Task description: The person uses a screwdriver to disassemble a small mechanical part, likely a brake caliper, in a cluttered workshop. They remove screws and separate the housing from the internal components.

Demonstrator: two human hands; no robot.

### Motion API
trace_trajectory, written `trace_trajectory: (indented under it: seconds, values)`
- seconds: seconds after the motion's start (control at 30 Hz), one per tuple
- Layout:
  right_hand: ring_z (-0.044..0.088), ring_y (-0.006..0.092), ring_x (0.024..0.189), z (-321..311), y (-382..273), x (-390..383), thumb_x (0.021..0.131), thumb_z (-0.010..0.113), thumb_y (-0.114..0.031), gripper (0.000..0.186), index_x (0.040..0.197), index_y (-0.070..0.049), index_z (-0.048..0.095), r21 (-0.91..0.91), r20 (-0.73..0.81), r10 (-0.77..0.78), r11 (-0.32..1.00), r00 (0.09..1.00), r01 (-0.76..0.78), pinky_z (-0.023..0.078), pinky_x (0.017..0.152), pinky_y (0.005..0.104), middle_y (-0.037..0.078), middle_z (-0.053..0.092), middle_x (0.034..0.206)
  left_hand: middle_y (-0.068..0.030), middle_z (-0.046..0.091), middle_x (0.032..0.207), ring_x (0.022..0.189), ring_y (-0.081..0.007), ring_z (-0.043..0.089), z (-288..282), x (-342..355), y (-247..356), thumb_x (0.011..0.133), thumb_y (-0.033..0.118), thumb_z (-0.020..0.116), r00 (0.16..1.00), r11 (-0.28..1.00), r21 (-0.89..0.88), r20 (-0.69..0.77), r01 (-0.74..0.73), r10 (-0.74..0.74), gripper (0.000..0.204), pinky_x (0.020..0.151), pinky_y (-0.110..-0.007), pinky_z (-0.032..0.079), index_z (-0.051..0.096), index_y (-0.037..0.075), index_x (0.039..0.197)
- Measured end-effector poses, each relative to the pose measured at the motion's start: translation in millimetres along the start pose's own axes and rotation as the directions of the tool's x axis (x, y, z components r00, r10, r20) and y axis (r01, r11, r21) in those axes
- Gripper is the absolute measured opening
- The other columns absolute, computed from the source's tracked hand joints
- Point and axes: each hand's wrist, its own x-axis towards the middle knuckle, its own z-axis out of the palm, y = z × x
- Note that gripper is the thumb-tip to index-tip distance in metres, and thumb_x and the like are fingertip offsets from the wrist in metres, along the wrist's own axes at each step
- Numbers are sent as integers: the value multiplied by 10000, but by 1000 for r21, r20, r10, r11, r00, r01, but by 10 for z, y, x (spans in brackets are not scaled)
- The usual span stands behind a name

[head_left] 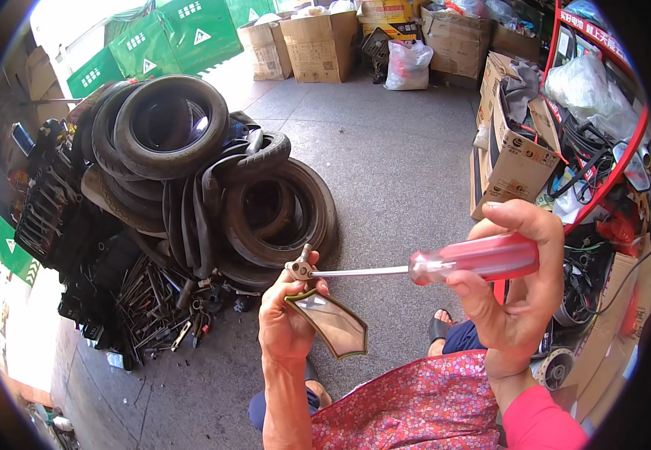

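My left hand is closed around the mount of a small rear-view mirror. The mirror is angular, with a thin dark yellow-green rim, and hangs below the fingers. Above it, at my fingertips, a metal mount joint with a short threaded-looking stud sticks out. My right hand grips a screwdriver by its clear red handle, thumb beneath and fingers behind. Its steel shaft lies nearly level and points left, with the tip at the joint. Whether the tip sits in a screw cannot be made out.
Used tyres and inner tubes are piled at left. Beside them lie a heap of hand tools and a rack of wrenches. Cardboard boxes line the back; an open box and a red-framed shelf stand at right.
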Motion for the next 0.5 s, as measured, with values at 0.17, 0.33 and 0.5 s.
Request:
trace_trajectory:
  seconds: [0.17, 0.33, 0.5]
  values:
    - [567, 128, 825, 94, -56, -11, 730, 798, -264, 627, 1190, -12, 456, 44, -52, 12, 999, 999, -10, 465, 749, 254, 62, 512, 977, -139, 575, 1166, 800, -224, 578, 2, -18, 5, 786, 42, 475, 1000, 1000, 5, -3, -12, 12, 438, 769, -359, 499, 493, -54, 1213]
    - [558, 119, 806, -13, -59, 18, 717, 799, -292, 645, 1188, -12, 458, -132, -21, 13, 991, 1000, -16, 461, 732, 254, 61, 515, 962, -129, 570, 1170, 812, -190, 574, 38, -13, -24, 792, 56, 484, 1000, 999, 35, -8, -2, 2, 427, 749, -283, 486, 499, -76, 1199]
    - [552, 114, 789, -5, -12, -3, 711, 800, -297, 650, 1187, -12, 461, -30, -9, 50, 998, 999, -50, 456, 722, 252, 62, 518, 956, -141, 579, 1158, 783, -228, 584, 15, 11, -33, 784, 40, 478, 1000, 1000, -19, -25, 17, -18, 427, 760, -355, 509, 496, -55, 1199]
